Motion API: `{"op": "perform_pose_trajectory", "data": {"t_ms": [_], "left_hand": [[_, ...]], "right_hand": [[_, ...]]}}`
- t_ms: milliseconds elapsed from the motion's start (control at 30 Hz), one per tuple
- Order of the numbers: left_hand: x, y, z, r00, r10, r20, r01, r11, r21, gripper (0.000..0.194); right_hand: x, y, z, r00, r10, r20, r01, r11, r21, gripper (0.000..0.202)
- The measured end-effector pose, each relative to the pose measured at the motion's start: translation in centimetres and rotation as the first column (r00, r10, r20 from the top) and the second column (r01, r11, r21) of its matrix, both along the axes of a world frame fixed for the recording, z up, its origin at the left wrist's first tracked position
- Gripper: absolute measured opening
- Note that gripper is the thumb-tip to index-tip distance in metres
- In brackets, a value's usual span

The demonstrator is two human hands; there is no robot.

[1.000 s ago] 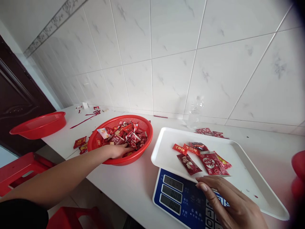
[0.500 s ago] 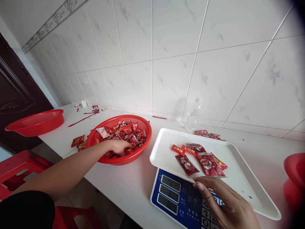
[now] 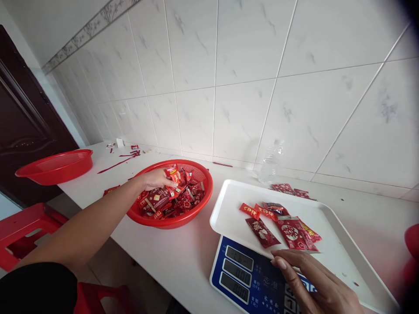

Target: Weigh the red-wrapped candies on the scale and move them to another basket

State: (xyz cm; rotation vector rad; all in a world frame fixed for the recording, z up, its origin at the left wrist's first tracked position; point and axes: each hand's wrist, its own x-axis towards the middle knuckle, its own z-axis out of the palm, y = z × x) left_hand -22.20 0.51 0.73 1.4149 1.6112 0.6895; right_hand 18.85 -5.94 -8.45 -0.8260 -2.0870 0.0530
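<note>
My left hand (image 3: pixel 155 179) is in the red basket (image 3: pixel 204 201), its fingers closed around red candy packets (image 3: pixel 173 175) above the heap of wrapped candy (image 3: pixel 160 198). On my right, a white tray (image 3: pixel 225 209) sits on a blue digital scale (image 3: pixel 262 283). Several red and maroon snack packets (image 3: pixel 290 231) lie on the tray. My right hand (image 3: pixel 322 281) is at the tray's front rim, thumb and forefinger tips close together on it. Part of the scale's keypad is hidden beneath that hand.
Another red basket (image 3: pixel 59 170) stands at the table's far left end. A clear bottle (image 3: pixel 272 161) and red packets (image 3: pixel 284 188) lie behind the tray, near the tiled wall. Red stools (image 3: pixel 26 231) stand below at left. A red object (image 3: pixel 413 240) shows at the right edge.
My left hand has risen from the heap's near side toward the basket's back, now with packets in its fingers. My right hand stays at the tray rim. The view has shifted slightly.
</note>
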Motion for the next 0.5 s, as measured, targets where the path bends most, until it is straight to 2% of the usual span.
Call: {"op": "perform_pose_trajectory", "data": {"t_ms": [167,367,500], "left_hand": [[0.50,0.21,-0.23,1.000,0.021,-0.011,-0.021,1.000,-0.006,0.047],[1.05,0.28,0.27,0.998,-0.001,-0.066,0.002,1.000,0.008,0.064],[0.72,0.63,-0.01,0.987,0.031,-0.157,-0.019,0.997,0.081,0.052]], "right_hand": [[-0.02,-0.11,0.19,1.000,-0.008,0.007,0.008,1.000,-0.022,0.015],[-0.12,-0.20,0.24,1.000,-0.006,-0.013,0.006,1.000,-0.011,0.013],[-0.23,-0.13,0.29,1.000,-0.005,-0.025,0.005,1.000,-0.011,0.014]]}}
